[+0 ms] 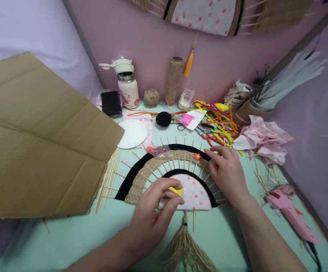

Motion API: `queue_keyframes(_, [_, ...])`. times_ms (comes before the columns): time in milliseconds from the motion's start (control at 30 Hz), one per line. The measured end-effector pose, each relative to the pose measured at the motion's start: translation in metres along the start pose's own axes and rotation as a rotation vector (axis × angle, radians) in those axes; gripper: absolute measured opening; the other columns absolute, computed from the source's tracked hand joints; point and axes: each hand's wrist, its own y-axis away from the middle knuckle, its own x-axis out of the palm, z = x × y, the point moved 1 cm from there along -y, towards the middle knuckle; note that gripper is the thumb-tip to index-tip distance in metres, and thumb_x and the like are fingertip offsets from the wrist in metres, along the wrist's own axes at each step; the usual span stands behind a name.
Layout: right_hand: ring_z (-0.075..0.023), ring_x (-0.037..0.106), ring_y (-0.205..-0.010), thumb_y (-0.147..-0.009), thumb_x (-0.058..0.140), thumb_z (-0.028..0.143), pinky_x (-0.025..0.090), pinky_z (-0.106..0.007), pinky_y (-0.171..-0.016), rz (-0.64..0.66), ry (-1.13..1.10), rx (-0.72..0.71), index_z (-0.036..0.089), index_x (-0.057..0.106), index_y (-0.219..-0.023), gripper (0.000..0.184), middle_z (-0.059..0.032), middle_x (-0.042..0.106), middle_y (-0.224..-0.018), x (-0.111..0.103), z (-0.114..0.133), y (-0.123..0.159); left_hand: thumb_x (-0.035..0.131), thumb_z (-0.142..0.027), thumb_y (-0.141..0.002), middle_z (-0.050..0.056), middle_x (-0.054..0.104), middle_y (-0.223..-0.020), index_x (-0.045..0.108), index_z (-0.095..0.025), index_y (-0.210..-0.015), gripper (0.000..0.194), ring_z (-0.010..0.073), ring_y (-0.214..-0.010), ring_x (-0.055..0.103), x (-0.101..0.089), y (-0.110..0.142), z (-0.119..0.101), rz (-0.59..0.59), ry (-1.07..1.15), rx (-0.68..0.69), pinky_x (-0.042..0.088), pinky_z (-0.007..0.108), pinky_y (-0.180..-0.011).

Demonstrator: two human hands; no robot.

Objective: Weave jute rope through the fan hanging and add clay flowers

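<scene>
A half-round fan (149,170) of thin sticks lies on the table, with black bands, a woven twine band and a flower-print half-circle at its base. My left hand (155,211) is above the print, thumb and fingers closed on a small yellow packet (175,190) with clear wrapping. A pink flower with a yellow middle (197,156) sits on the woven band. Just right of it, my right hand (226,170) rests over the fan's right side, fingers apart and apparently holding nothing. A clear bag with small pink pieces (161,150) lies across the upper left bands. A twine tassel (186,249) hangs below.
Cardboard (47,151) covers the left, beside loose sticks (107,181) and a white paper plate (134,133). Behind stand a white bottle (128,88), twine spool (174,79) and tangled coloured stems (220,124). A pink glue gun (291,213) lies right, below crumpled printed cloth (266,138).
</scene>
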Motion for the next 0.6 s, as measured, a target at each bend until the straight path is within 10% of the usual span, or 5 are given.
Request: queue_keyframes(600, [-0.0272,0.045,-0.095,-0.082,0.049,0.011,0.047,-0.038,-0.074,0.264,0.146,0.036,0.020,0.066,-0.110,0.034,-0.0109,0.058,-0.108,0.000,0.022,0.004,0.047,-0.018,-0.091,0.002,0.061,-0.105,0.051,-0.028,-0.114,0.026,0.0131,-0.085,0.067,0.002,-0.001,0.005,-0.014,0.017,-0.066,0.055,0.030,-0.078])
